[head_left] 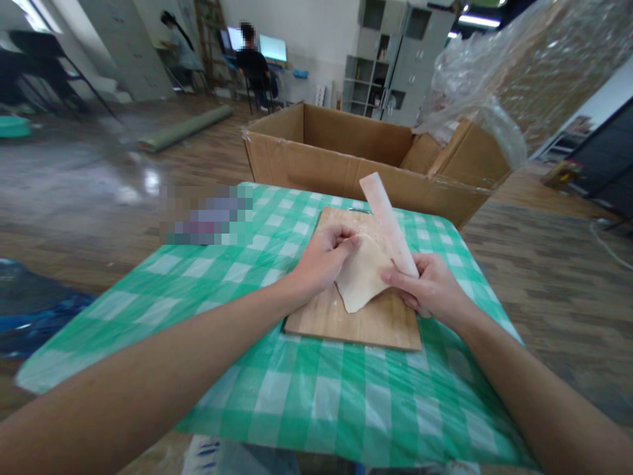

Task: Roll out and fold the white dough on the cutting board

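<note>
Cream dough (364, 280), pale rod (390, 224), blurred blue print (208, 448)

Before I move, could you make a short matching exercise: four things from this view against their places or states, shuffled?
Things:
1. dough sheet
2. pale rolling pin
3. wooden board
4. cardboard box

Places or states:
A. lying flat on the checkered cloth
B. beyond the cloth's far edge, open-topped
C. gripped by the right hand only
D. held by both hands

Pairs: 1-D, 2-C, 3-A, 4-B
</note>
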### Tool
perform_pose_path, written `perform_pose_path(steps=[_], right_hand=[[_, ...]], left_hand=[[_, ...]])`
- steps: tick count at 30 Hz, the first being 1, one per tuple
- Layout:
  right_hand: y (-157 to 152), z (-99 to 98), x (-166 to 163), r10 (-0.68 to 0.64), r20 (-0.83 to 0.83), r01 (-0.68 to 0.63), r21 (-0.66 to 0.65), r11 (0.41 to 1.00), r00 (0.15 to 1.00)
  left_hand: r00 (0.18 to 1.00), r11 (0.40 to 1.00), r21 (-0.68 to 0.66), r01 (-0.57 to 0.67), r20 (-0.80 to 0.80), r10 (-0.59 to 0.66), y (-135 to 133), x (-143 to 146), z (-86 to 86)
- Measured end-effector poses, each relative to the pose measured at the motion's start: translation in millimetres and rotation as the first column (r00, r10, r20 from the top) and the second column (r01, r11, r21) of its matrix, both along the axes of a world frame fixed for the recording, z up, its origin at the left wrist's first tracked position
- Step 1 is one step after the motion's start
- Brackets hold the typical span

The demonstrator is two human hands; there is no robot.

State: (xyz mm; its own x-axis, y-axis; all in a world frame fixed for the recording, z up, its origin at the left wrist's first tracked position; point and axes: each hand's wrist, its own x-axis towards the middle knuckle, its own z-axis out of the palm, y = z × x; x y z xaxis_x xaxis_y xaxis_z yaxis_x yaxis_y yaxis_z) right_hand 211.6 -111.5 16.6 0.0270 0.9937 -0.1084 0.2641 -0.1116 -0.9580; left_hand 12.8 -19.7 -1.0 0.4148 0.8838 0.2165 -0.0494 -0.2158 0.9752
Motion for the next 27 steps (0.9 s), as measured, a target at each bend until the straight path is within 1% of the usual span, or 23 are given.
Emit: perform_pose_path(steps=[2, 4, 6, 8, 10, 12, 13, 16, 18, 20, 24, 27], right_hand=[[0.2, 0.5, 0.7, -0.028, 0.005, 0.028, 0.022, 0.999, 1.0], [0.9, 0.4, 0.5, -0.092, -0.045, 0.095, 0.061, 0.994, 0.995], [1.2, 0.2, -0.1, -0.146, -0.106, 0.157, 0.104, 0.982, 0.984], [0.7, 0.5, -0.8, -0.171, -0.142, 0.19, 0.13, 0.973, 0.975], [-0.6, 1.3, -1.4, -0.167, -0.16, 0.189, 0.138, 0.972, 0.973], [-2.0, 2.5, -1.6, -0.139, -0.171, 0.162, 0.129, 0.978, 0.976], [-2.5, 3.1, -1.4, -0.121, -0.175, 0.143, 0.12, 0.982, 0.977], [-2.5, 3.8, -0.1, -0.08, -0.179, 0.098, 0.095, 0.991, 0.981], [-1.2, 3.4, 1.2, -0.086, -0.168, 0.102, 0.095, 0.99, 0.982], [0.4, 2.7, 2.2, -0.12, -0.154, 0.139, 0.115, 0.984, 0.981], [2.9, 1.5, 2.4, -0.242, -0.13, 0.263, 0.18, 0.948, 0.961], [2.8, -0.9, 0.3, -0.301, -0.044, 0.303, 0.225, 0.926, 0.953]], left_hand=[[0.999, 0.999, -0.037, -0.034, 0.002, 0.034, 0.9, -1.0, -1.3], [0.999, 0.997, -0.063, -0.051, -0.015, 0.05, 2.2, -2.7, -2.1], [0.998, 0.995, -0.086, -0.058, -0.03, 0.055, 3.7, -4.8, -2.1], [0.999, 0.995, -0.094, -0.033, -0.037, 0.029, 4.8, -6.7, -1.2], [0.998, 0.996, -0.075, 0.05, -0.04, -0.053, 5.4, -7.9, -0.2], [0.992, 0.992, -0.047, 0.116, -0.048, -0.118, 6.0, -8.4, 0.3], [0.991, 0.992, -0.04, 0.12, -0.049, -0.122, 6.3, -8.4, 0.2], [0.998, 0.996, -0.07, 0.063, -0.025, -0.065, 7.9, -7.8, -1.0], [0.999, 0.994, -0.103, 0.043, -0.004, -0.044, 8.7, -7.4, -1.6], [0.999, 0.989, -0.137, 0.048, 0.019, -0.046, 8.2, -7.2, -1.2], [0.989, 0.959, -0.243, 0.147, 0.066, -0.135, 0.3, -7.2, 3.6], [0.963, 0.911, -0.319, 0.26, 0.023, -0.267, -9.6, -6.4, 8.7]])
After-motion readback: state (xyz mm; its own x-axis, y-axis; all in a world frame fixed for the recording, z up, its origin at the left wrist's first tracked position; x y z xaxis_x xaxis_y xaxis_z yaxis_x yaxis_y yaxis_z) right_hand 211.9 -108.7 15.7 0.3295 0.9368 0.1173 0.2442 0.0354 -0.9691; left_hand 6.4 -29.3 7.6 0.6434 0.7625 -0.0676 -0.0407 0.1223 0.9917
